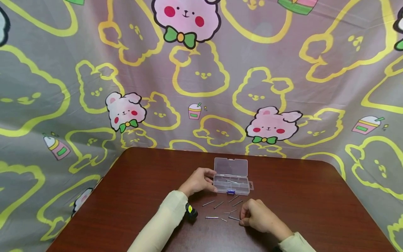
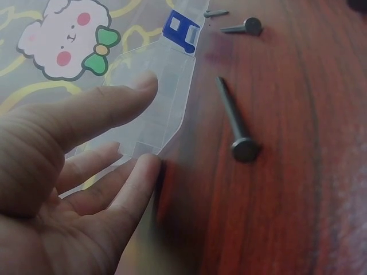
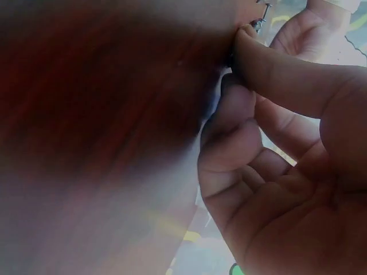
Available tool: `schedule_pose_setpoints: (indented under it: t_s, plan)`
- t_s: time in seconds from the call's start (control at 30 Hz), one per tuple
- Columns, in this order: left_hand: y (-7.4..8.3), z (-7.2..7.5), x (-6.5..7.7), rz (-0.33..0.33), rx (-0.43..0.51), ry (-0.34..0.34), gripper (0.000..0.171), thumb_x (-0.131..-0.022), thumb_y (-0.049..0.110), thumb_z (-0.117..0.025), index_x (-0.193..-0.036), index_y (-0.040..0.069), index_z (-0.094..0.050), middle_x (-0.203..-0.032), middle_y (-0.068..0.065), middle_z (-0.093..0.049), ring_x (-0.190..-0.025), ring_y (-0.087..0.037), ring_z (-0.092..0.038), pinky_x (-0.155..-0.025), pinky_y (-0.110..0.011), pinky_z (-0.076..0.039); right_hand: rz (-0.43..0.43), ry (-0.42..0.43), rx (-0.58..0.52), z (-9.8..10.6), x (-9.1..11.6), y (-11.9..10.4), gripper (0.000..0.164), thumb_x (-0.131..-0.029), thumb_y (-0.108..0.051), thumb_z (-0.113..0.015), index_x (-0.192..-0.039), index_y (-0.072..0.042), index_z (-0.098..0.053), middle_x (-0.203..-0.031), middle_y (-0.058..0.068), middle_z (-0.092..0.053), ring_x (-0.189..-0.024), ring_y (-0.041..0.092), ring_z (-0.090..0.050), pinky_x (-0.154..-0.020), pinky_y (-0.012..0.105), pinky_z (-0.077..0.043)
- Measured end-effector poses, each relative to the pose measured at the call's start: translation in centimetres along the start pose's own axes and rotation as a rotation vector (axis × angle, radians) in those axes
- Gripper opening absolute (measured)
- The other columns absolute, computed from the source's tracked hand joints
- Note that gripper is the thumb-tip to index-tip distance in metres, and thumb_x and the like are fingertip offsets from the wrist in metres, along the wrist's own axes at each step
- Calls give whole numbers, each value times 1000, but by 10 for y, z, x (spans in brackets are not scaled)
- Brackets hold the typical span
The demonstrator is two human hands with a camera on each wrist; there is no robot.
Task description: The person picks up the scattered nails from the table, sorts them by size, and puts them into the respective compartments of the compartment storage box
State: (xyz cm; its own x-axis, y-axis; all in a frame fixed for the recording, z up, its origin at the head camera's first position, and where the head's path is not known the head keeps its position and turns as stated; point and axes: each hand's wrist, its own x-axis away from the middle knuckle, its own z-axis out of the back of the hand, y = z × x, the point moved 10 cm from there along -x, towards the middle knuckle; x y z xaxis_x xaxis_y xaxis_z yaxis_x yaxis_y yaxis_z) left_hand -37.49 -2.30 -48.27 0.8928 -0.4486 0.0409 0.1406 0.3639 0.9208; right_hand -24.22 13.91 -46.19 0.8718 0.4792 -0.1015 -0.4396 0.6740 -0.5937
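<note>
A clear plastic compartment box [image 1: 218, 189] stands with its lid [image 1: 231, 167] raised, a blue latch [image 1: 231, 192] on its front. Inside lies at least one nail [image 1: 232, 181]. My left hand [image 1: 199, 181] rests at the box's left side, thumb near the front corner, fingers fairly straight; the left wrist view shows the fingertips by the clear wall. My right hand [image 1: 259, 215] pinches one end of a nail [image 1: 233, 218] on the table between thumb and forefinger. In the right wrist view the fingertips largely hide it.
Several loose nails of differing lengths lie in front of the box, among them a long nail [image 1: 212, 217] and a short nail [image 1: 224, 219]. The brown wooden table [image 1: 151, 175] meets a cartoon-print cloth [image 1: 201, 105] behind. A black wrist device [image 1: 191, 212] sits on the left sleeve.
</note>
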Motion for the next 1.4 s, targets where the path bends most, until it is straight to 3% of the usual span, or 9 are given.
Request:
schedule_pose_setpoints:
  t_s: [0.2,0.33,0.43,0.6,0.8,1.03,1.23,1.4]
  plan:
    - [-1,0,1,10,-2,1,67,-65,2,-95,-126,4,-67,-118,-9,-66,-94,-22,-65,-72,-32,-56,21,-84,54,-9,-1,-6,27,-81,-3,-78,-66,-19,-63,-59,-18,-50,-55,-1,-43,-50,23,-40]
    - [-2,1,1,5,0,3,67,-65,2,-95,-125,4,-67,-118,-9,-66,-93,-20,-65,-72,-32,-56,61,-98,166,-14,-1,-12,31,-80,3,-72,-65,-18,-56,-64,-15,-45,-58,1,-39,-51,24,-39]
    - [-2,2,1,-1,6,1,67,-65,1,-94,-125,3,-67,-119,-10,-66,-93,-21,-65,-72,-33,-56,74,-104,189,-15,-1,-14,31,-83,4,-70,-69,-18,-51,-69,-12,-42,-61,2,-38,-53,24,-38]
    - [-1,1,2,-14,8,-7,66,-66,1,-94,-126,1,-66,-118,-12,-66,-95,-25,-65,-74,-33,-56,70,-99,85,-5,-1,-14,26,-92,1,-66,-78,-16,-53,-70,-14,-46,-61,0,-41,-54,23,-40]
    - [2,0,4,-25,11,-3,66,-65,1,-94,-125,0,-66,-118,-12,-67,-95,-26,-65,-73,-32,-56,20,-68,-139,11,-7,-5,22,-97,4,-59,-81,-11,-57,-72,-9,-51,-63,3,-51,-56,24,-44]
    - [5,0,4,-31,13,-3,66,-65,-1,-94,-125,-1,-66,-118,-14,-66,-95,-27,-65,-73,-32,-56,-94,56,-343,29,-17,17,15,-101,3,-56,-88,2,-64,-76,1,-55,-65,12,-54,-53,24,-45]
    - [4,1,5,-23,11,-5,66,-65,-1,-93,-125,0,-66,-117,-12,-66,-95,-26,-65,-73,-32,-56,-246,209,-383,40,-23,37,13,-99,4,-58,-91,3,-68,-75,4,-58,-65,15,-55,-51,25,-46]
    - [3,0,3,-23,14,-8,66,-66,0,-93,-126,1,-66,-119,-12,-66,-95,-25,-65,-73,-33,-56,-282,260,-401,43,-29,42,13,-98,4,-59,-89,3,-69,-73,5,-58,-64,16,-56,-52,26,-47]
